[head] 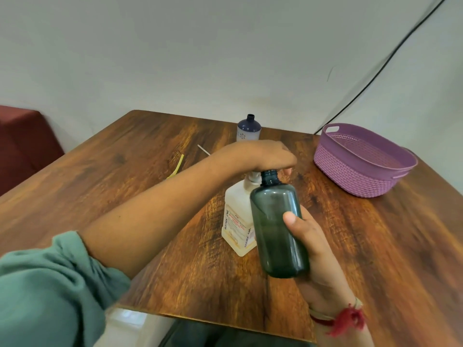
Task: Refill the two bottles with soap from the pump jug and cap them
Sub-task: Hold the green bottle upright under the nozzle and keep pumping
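Your right hand (312,247) grips the green bottle (276,229), neck at the pump jug (236,221); your left hand (263,156) covers the pump, finger curl unclear. Purple bottle (248,127) stands at twelve o'clock.

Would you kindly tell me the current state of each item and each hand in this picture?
Green bottle: uncapped, slightly tilted, mouth beside the pump.
Right hand: grips the green bottle.
Left hand: fingers curled over the jug's pump head.
Pump jug: standing upright.
Purple bottle: upright, uncapped, untouched.
Basket: upright, untouched.
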